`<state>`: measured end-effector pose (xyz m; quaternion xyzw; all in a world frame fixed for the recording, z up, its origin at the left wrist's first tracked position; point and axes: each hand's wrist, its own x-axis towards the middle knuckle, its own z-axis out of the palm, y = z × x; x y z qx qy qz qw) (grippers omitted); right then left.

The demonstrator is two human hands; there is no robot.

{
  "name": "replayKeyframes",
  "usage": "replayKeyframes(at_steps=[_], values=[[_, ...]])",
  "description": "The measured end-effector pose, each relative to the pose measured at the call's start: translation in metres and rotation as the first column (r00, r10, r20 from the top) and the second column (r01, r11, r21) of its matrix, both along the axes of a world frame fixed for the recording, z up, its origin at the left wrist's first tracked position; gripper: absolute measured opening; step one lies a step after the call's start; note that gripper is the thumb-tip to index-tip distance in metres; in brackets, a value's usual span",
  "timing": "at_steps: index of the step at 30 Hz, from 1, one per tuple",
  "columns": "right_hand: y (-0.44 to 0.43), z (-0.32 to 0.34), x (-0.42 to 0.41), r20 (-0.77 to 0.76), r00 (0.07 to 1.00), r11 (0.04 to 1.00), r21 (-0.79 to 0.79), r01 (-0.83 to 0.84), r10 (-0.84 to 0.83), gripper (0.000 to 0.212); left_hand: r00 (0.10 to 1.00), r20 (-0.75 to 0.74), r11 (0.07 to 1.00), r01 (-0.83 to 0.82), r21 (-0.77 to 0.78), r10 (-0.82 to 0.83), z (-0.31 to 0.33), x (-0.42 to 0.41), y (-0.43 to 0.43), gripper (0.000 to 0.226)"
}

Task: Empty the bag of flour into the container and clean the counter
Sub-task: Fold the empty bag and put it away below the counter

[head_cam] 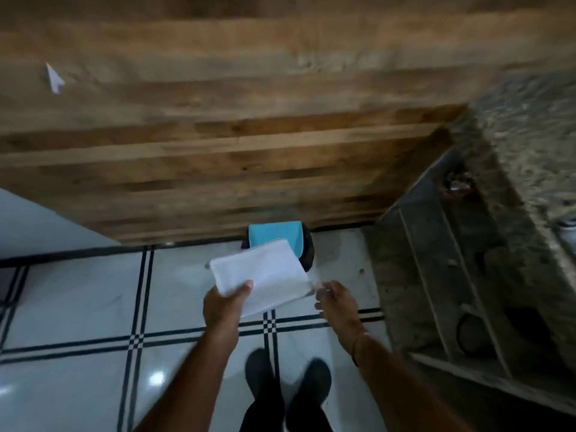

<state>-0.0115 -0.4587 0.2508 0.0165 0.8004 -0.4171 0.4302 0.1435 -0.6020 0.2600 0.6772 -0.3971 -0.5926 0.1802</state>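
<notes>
I hold a flat white bag (265,272) out in front of me, above the tiled floor. My left hand (226,305) grips its near left corner, thumb on top. My right hand (335,299) pinches the bag's clear right edge between its fingertips. Just beyond the bag, a blue cloth (277,233) lies over a dark round bin (308,254) that stands on the floor against the wooden counter front. The picture is blurred. No flour container is in view.
The wooden plank counter (218,135) fills the upper part of the view; a small white scrap (54,77) lies on it at the left. A speckled stone counter (530,135) with open shelves (452,275) beneath stands at the right. My shoes (286,378) are on the white tiled floor (78,307).
</notes>
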Motion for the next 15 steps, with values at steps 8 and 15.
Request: replayKeyframes(at_steps=[8,15], values=[[-0.074,-0.213,-0.014,0.207,0.977,0.983,0.160,-0.088,0.054,0.054,0.995,-0.013,0.994,-0.103,0.045,0.104,-0.173,-0.025,-0.061,0.045],[-0.138,-0.370,-0.007,0.424,0.906,0.992,0.101,-0.074,0.024,0.095,0.975,-0.066,0.974,-0.206,0.094,0.213,-0.300,-0.041,-0.107,0.057]])
